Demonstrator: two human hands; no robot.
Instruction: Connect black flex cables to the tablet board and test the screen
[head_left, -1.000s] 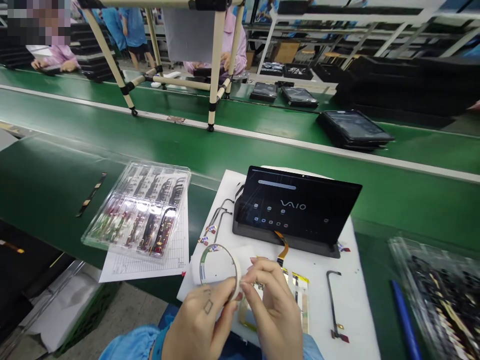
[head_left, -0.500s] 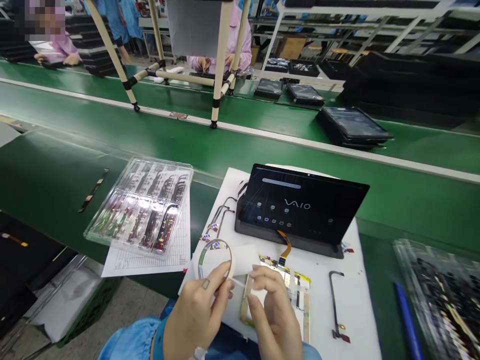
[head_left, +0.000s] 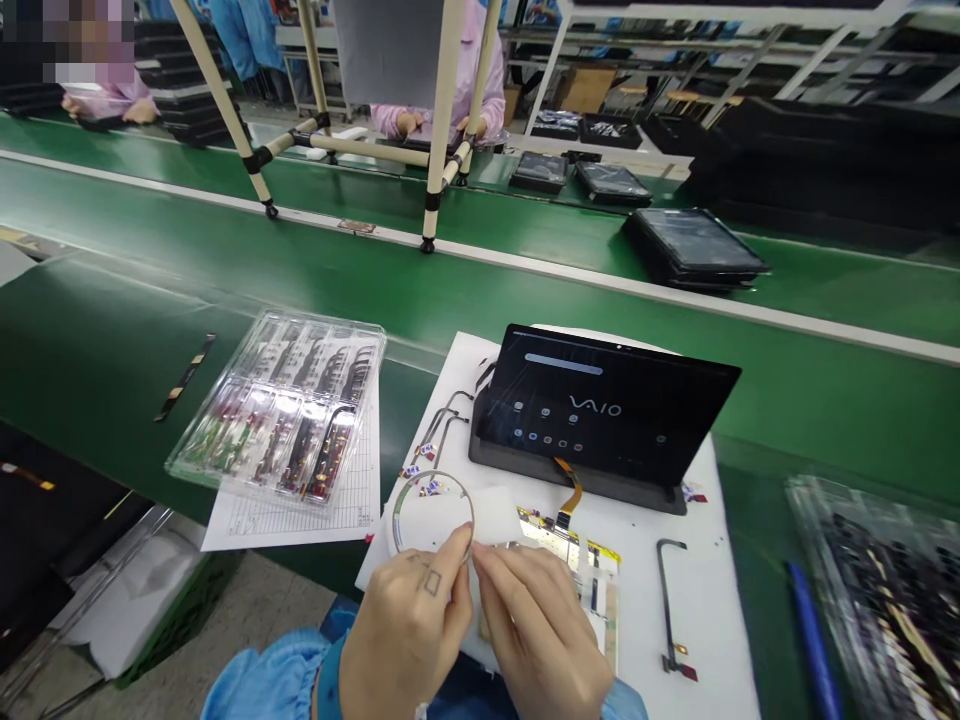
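A thin ring-shaped roll of pale adhesive tape [head_left: 433, 515] stands just above my hands on a white mat [head_left: 712, 600]. My left hand [head_left: 405, 630] grips its lower rim, and the fingertips of my right hand [head_left: 540, 630] pinch the same rim. Beyond them, a black VAIO tablet [head_left: 600, 405] leans on a dark stand [head_left: 577, 478], its orange flex cable [head_left: 570, 485] running down to a gold-edged circuit panel [head_left: 577, 545]. My right hand partly hides that panel. A bent black flex strip [head_left: 667, 600] lies to the right.
A clear tray of flex cables [head_left: 277, 410] rests on a printed form [head_left: 300, 515] to the left. A second clear tray [head_left: 877, 600] and a blue pen [head_left: 810, 640] lie to the right. Green conveyor belts [head_left: 480, 285] and a pipe frame [head_left: 442, 120] lie ahead, with co-workers' hands beyond.
The short white strip seen between my hands half a second ago no longer shows. My right hand has closed in on the tape roll, and the view has tilted slightly.
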